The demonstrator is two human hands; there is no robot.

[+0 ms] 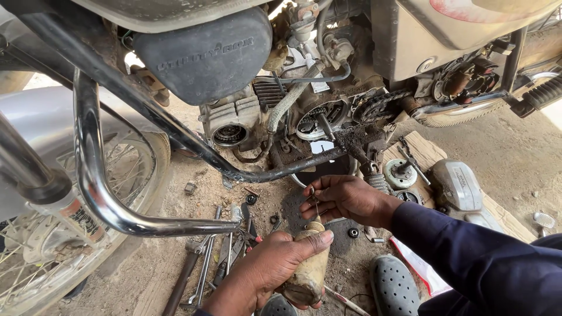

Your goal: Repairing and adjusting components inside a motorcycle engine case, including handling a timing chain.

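My left hand (266, 270) grips a grimy tan squeeze bottle (308, 266), held upright with its nozzle pointing up. My right hand (344, 199) pinches a small thin metal part (314, 199) right above the bottle's nozzle. Both hands hover low over the dirt ground, just below the opened engine (316, 117) of a motorcycle with its side cover off. A dark blue sleeve covers my right arm.
Several wrenches and tools (216, 257) lie on the ground to the left. A chrome crash guard (99, 187) and the front wheel (52, 246) stand at left. The removed engine cover (459, 187) and a round part (400, 173) rest on cardboard at right. My grey shoe (393, 285) is below.
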